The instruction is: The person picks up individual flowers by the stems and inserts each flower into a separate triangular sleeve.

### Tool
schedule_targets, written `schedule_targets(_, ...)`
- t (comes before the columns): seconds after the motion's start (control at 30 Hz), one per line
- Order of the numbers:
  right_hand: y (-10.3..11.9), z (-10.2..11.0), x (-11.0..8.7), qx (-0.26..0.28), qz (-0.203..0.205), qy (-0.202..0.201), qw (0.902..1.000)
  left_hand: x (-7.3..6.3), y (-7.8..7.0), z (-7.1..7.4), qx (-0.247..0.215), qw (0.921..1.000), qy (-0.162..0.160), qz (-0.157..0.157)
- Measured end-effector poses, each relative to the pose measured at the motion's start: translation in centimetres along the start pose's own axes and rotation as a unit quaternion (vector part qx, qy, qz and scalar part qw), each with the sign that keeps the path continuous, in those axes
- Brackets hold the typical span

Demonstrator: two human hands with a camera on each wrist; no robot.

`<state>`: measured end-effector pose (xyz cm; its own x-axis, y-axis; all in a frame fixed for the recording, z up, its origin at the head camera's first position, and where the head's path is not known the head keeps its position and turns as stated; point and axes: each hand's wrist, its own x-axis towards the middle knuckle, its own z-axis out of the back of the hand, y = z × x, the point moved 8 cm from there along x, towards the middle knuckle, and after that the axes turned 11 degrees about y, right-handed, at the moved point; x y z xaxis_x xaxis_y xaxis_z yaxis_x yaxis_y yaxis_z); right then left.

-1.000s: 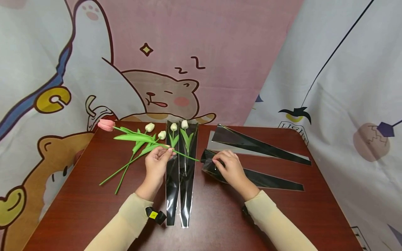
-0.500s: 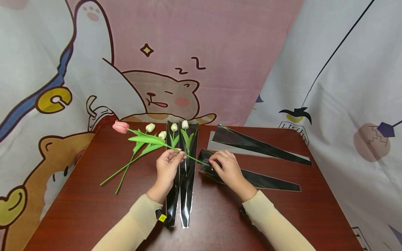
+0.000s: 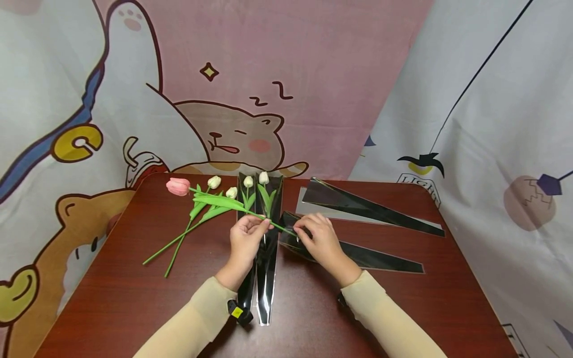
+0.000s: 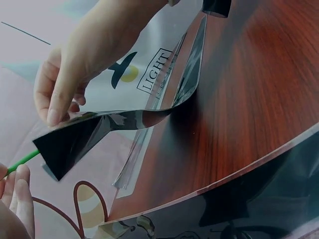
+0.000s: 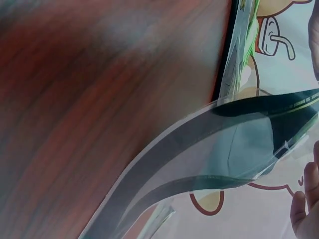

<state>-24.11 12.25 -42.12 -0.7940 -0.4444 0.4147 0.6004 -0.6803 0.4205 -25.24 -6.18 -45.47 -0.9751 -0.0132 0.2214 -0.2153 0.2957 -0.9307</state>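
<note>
My left hand [image 3: 246, 241] pinches the green stem of a pink tulip [image 3: 178, 187], whose bloom points to the left. A black and clear flower sleeve [image 3: 380, 256] hangs from my right hand [image 3: 320, 242], pinched near its wide mouth. The left wrist view shows the tulip's stem [image 4: 24, 162] running into the mouth of the sleeve [image 4: 72, 149]; its lower end is hidden inside. In the right wrist view the sleeve [image 5: 184, 144] bends up off the table, its narrow end out of frame.
Two filled sleeves [image 3: 265, 278] with a white tulip [image 3: 263, 177] in each lie side by side under my left hand. Two loose white tulips [image 3: 214, 182] lie crossed at the left. Further flat sleeves [image 3: 367, 206] rest at the back right of the brown table [image 3: 134, 308].
My left hand has carried the pink tulip to the right, and its stem end has gone into the sleeve's mouth. My right hand has drawn the sleeve slightly left.
</note>
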Motion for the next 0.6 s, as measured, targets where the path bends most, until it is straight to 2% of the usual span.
schedule_targets(0.17, 0.5, -0.02, 0.25, 0.004, 0.002, -0.008, 1.0, -0.02, 0.08, -0.47, 0.023, 0.9997, 0.01, 0.006)
schedule_targets(0.33, 0.72, -0.26, 0.43, 0.0, 0.004, -0.013, 0.9999, 0.01, 0.14, -0.86, 0.05, 0.9982, 0.033, 0.006)
schedule_targets(0.5, 0.56, -0.5, 0.46, -0.007, -0.009, -0.006, 0.9999, 0.0, 0.26, -1.07, 0.05, 0.9971, 0.054, 0.018)
schedule_targets(0.6, 0.51, -0.54, 0.49, -0.009, -0.014, -0.004, 0.9999, -0.08, 0.04, -0.97, 0.046, 0.9976, 0.048, 0.017)
